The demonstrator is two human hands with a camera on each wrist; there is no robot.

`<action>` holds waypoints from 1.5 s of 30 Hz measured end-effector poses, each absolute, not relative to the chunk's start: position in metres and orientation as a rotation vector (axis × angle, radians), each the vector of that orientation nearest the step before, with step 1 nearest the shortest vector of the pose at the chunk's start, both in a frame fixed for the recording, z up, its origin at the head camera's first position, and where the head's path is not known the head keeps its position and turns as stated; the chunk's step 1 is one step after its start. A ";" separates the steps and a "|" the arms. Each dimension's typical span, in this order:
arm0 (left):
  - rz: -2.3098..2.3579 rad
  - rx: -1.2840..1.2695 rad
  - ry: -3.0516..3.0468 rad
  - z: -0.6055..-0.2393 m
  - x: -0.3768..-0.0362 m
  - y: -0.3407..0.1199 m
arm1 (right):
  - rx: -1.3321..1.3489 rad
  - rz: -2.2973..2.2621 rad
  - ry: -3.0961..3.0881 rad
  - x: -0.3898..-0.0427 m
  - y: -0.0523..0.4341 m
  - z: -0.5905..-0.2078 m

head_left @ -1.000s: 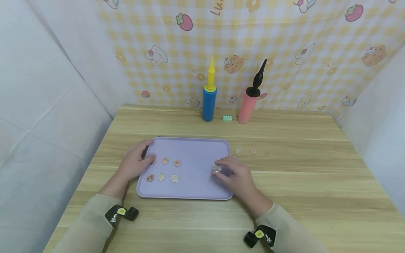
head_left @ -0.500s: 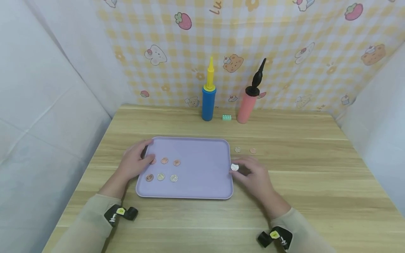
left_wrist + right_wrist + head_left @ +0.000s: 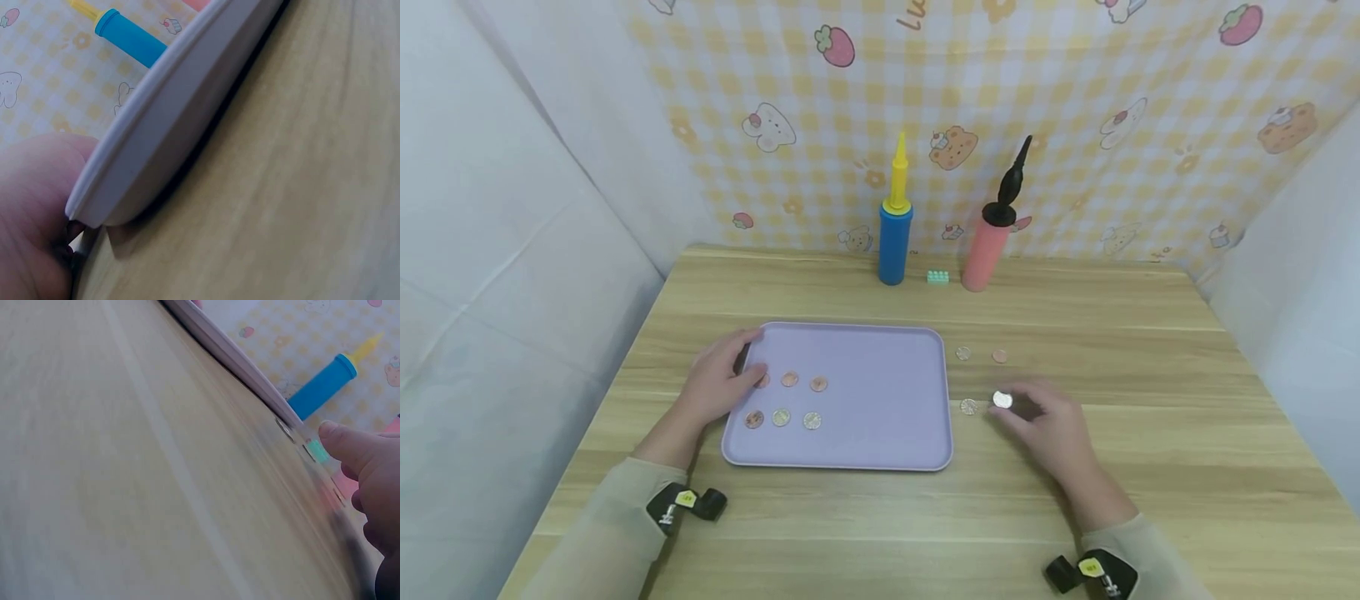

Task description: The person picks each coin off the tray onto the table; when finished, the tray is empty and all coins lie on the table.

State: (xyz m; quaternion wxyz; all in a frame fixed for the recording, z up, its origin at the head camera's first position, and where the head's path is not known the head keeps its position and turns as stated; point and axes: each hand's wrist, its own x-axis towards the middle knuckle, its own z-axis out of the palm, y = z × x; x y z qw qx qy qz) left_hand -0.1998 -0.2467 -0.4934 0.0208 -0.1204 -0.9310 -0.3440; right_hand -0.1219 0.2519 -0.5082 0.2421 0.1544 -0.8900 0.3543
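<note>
My left hand [image 3: 722,379] grips the left side of a lilac tray [image 3: 880,396], its thumb over the rim and partly covering a copper coin. Several more coins lie in two rows in the tray's left part, among them a copper coin [image 3: 789,379] and a silver coin [image 3: 812,421]. Off the tray's right side, my right hand [image 3: 1056,429] pinches a silver coin [image 3: 1002,399] between thumb and fingers, close over the table. Another silver coin [image 3: 968,407] lies between that hand and the tray. Its thumb [image 3: 334,437] shows in the right wrist view.
Behind the tray's right end, a silver coin [image 3: 963,353] and a copper coin [image 3: 999,356] lie on the wooden table [image 3: 850,533]. Farther back stand a blue and yellow balloon pump [image 3: 893,242], a mint toy brick [image 3: 937,277] and a pink and black balloon pump [image 3: 987,250].
My right hand has moved right, from over the tray to the table, carrying the pinched coin. A silver coin beside the tray has come into sight. The left hand stays put.
</note>
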 end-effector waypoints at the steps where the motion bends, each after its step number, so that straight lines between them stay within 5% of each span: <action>1: -1.069 -0.375 -2.887 -0.493 -0.200 -0.247 | 0.406 0.964 -2.437 -0.121 0.254 -0.508; 45: -1.080 -0.373 -2.896 -0.493 -0.200 -0.247 | 0.316 0.840 -2.648 -0.120 0.261 -0.502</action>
